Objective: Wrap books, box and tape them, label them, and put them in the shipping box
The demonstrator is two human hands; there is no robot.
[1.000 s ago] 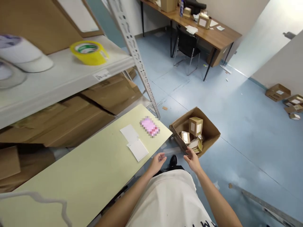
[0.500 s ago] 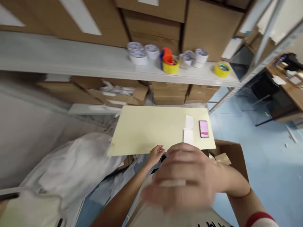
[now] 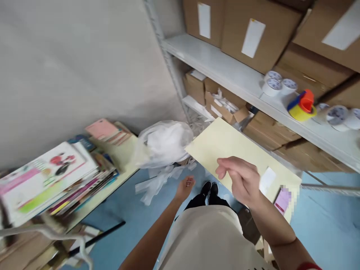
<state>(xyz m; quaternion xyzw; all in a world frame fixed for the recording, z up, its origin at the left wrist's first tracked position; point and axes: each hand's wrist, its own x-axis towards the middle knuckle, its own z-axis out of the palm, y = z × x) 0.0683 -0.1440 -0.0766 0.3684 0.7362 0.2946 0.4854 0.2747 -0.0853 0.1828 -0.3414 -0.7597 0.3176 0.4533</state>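
Note:
My left hand [image 3: 185,188] hangs over the blue floor, left of the pale yellow tabletop [image 3: 225,138]. Its fingers are curled in, with a small whitish trace at them that I cannot make out. Raised above the near edge of that tabletop is my right hand [image 3: 240,178], fingers bent and drawn together, with nothing visible in them. Beyond the right hand lies a white slip of paper [image 3: 267,179], partly covered by the hand. A phone with a pink screen [image 3: 282,199] rests near the tabletop's right end.
Tape rolls [image 3: 272,87] and a tape dispenser [image 3: 302,105] stand on the grey shelf [image 3: 213,62], with cardboard boxes behind. Left are a clear plastic bag [image 3: 168,142] and a second table with stacked books [image 3: 64,168]. White strips [image 3: 160,183] litter the floor.
The view has swung left, bringing the book table into sight. My right hand has moved from close in front of the camera toward the tabletop. My left hand stays low, fingers curled.

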